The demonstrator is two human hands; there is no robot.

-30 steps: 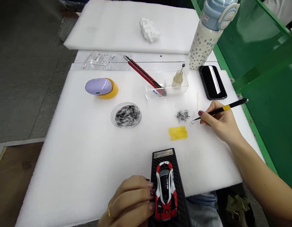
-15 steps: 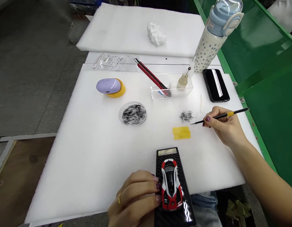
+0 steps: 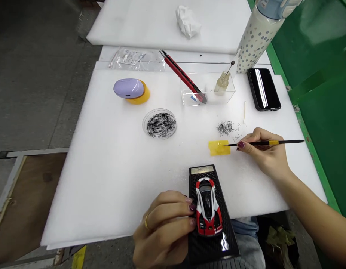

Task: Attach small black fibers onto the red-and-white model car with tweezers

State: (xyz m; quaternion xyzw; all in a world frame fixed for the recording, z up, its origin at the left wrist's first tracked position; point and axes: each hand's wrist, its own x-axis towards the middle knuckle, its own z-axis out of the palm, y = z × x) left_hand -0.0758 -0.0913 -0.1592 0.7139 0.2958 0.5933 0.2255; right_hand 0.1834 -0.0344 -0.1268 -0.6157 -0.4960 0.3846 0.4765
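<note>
My left hand (image 3: 164,228) grips the left side of a black display base (image 3: 214,239) that carries a red, white and black model car (image 3: 208,211) at the near edge of the white foam pad (image 3: 113,168). My right hand (image 3: 266,153) pinches a thin black stick with a yellow band (image 3: 269,142). The stick's tip touches a yellow piece of tape (image 3: 219,148) lying on the pad. Just beyond the tape lies a small loose heap of thin black bits (image 3: 224,127).
A round clear dish of black bits (image 3: 160,124), a purple case on a yellow disc (image 3: 129,90), a clear tray (image 3: 208,93) with a small bottle and a red cutter, a black phone (image 3: 264,93), a dotted bottle (image 3: 258,35), crumpled tissue (image 3: 187,21), and a green frame (image 3: 315,74) at right.
My right hand has moved the stick's tip from the loose black bits to the yellow tape. My left hand keeps its grip on the car's base. The view has shifted.
</note>
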